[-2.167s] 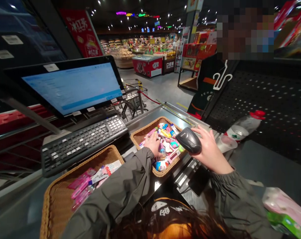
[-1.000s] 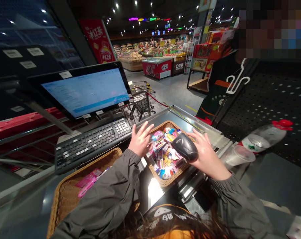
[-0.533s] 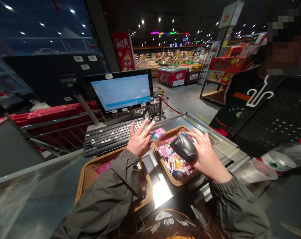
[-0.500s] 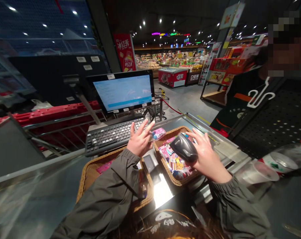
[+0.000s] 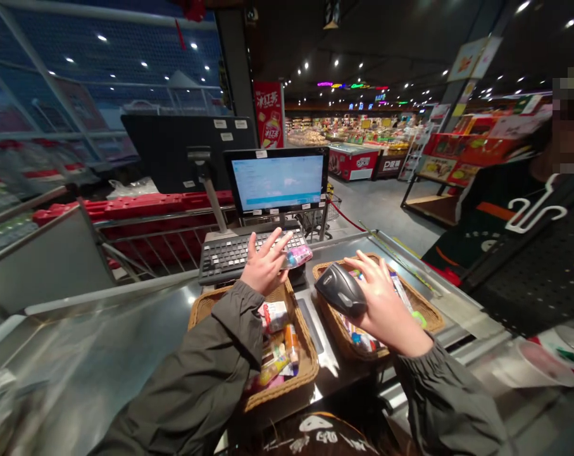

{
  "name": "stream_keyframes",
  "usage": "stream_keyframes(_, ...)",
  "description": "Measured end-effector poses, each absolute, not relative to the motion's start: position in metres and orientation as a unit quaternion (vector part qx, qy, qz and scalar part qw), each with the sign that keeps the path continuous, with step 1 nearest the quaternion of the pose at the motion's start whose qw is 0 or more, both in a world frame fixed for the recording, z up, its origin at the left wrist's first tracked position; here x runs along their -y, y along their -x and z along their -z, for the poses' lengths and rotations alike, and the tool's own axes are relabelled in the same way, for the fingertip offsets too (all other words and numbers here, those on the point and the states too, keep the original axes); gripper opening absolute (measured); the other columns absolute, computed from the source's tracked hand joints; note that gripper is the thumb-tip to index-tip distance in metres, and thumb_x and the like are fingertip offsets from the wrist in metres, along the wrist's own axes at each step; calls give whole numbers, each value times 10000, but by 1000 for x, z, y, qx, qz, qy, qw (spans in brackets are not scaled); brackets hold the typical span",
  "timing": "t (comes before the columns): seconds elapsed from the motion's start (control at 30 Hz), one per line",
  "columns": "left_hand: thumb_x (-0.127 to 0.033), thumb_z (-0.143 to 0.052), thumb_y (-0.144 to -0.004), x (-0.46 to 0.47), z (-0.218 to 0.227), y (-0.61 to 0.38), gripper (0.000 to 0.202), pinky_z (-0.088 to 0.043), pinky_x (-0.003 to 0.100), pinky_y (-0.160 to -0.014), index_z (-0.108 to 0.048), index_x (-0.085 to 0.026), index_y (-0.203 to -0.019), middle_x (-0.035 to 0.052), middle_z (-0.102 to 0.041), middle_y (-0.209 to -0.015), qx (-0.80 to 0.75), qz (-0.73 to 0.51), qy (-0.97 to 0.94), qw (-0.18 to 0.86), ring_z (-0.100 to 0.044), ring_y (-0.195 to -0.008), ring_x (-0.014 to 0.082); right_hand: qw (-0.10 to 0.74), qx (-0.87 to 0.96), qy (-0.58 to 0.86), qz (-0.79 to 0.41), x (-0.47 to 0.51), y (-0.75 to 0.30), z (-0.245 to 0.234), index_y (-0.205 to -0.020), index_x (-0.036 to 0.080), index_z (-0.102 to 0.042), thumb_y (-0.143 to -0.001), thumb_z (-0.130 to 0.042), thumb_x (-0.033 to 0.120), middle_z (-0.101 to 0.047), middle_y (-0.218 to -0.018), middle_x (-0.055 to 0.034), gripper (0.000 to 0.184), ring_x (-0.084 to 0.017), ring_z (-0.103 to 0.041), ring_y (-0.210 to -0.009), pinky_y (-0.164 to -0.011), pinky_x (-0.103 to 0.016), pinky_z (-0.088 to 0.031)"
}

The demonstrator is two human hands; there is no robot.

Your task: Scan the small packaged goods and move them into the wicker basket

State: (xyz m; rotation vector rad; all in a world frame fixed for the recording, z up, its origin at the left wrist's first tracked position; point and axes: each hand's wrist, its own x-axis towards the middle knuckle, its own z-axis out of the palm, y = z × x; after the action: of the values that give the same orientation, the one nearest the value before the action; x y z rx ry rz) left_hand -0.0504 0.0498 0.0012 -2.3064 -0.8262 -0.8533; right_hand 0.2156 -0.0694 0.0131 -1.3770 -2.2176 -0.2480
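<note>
My left hand (image 5: pixel 264 266) hovers over the left wicker basket (image 5: pixel 310 354), its upper fingers stretched toward the keyboard. At its far side it holds a small pink-and-blue wrapped packet (image 5: pixel 300 256); the grip is partly hidden behind the fingers. My right hand (image 5: pixel 386 304) is closed on a black barcode scanner (image 5: pixel 338 290) above the right wicker basket (image 5: pixel 431 310). Inside the left basket lie mixed snack packs, among them a white-and-red packet (image 5: pixel 273 315) and an orange tube-like item (image 5: pixel 291 345). Colourful small packets partly show in the right basket beneath the scanner.
A keyboard (image 5: pixel 230 256) and a lit monitor (image 5: pixel 280 183) stand behind the left basket. A metal counter (image 5: pixel 139 323) extends left. At right are a plastic cup (image 5: pixel 528 364), a white hanger (image 5: pixel 533 209) and a person in dark clothing (image 5: pixel 486 209).
The camera view has swung left, so the surroundings appear further right. The packet has moved with my left hand, nearer the keyboard. My right hand still holds the scanner, slightly left over its basket.
</note>
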Motion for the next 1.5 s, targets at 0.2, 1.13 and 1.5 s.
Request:
stream_keyframes(0.2,-210,-582,-774,-44,-8,69,84,122,571,-1201,-641,-208,-834,76,-498,-1463,315,312,852,278,-381,-1412,298,243,826,499,96,66,-201,-13,-1191,175,-596,-786,-599,279,-471,-1415,-178,419,-386,-269,-1437,-1123,-710,-195)
stream_keyframes(1.13,-233,-577,-795,-34,-8,105,141,118,584,-1194,-669,-206,-899,103,-486,-1471,336,307,857,241,-426,-1383,306,244,827,501,79,76,-173,-11,-1241,188,-569,-785,-596,275,-492,-1403,-176,464,-402,-304,-1417,-1091,-738,-211)
stream_keyframes(1.5,-244,-586,-789,-23,27,127,115,86,623,-1186,-667,-205,-861,100,-454,-1496,364,254,871,210,-410,-1391,312,233,837,492,59,77,-159,-5,-1283,183,-547,-762,-617,298,-473,-1428,-175,538,-403,-291,-1425,-1103,-720,-200)
